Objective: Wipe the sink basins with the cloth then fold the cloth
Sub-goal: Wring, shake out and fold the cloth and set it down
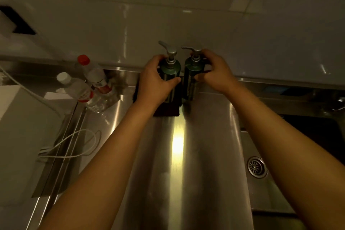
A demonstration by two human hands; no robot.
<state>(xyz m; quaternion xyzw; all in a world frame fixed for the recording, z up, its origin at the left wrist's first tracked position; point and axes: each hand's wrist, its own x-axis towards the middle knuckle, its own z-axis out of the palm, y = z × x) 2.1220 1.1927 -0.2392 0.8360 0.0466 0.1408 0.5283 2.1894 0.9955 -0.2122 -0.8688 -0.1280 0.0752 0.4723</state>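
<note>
We see 2 dark green pump bottles upright, contents hidden: left hand [155,78] grips one [170,73], right hand [212,70] the other [193,74]. The dark folded cloth [166,111] lies flat on the steel desk [186,155] under the left bottle.

Left hand [155,78] gripping left pump bottle [170,73], right hand [212,70] gripping right pump bottle [193,74], both bottles upright at far counter edge, dark cloth [168,111] beneath left one, sink basin [261,188] near right.
</note>
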